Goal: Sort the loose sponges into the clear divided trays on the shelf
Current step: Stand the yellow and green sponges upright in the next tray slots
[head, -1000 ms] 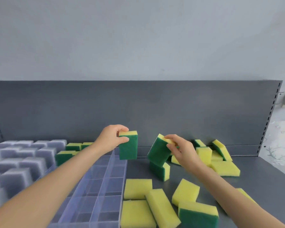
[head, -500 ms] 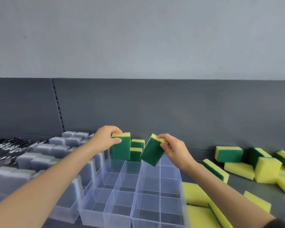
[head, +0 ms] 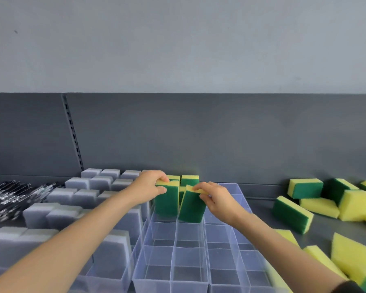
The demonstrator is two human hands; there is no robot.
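Observation:
My left hand (head: 149, 187) grips a green-and-yellow sponge (head: 167, 200) by its yellow top edge and holds it upright in a far compartment of the clear divided tray (head: 173, 256). Beside it, my right hand (head: 215, 197) pinches a second sponge (head: 192, 206), tilted slightly, in the adjoining compartment. Two more sponges (head: 189, 180) stand upright in the tray's back row behind them. The tray's near compartments are empty. Loose sponges (head: 292, 214) lie scattered on the shelf to the right.
Clear trays filled with grey sponges (head: 80, 210) occupy the left side. A pile of dark pens (head: 13, 195) lies at far left. The grey back panel (head: 199, 134) rises right behind the trays. More yellow sponges (head: 347, 259) lie near the right front.
Both hands have moved forward and down, bringing their sponges from above the tray into its far compartments. The view has shifted slightly.

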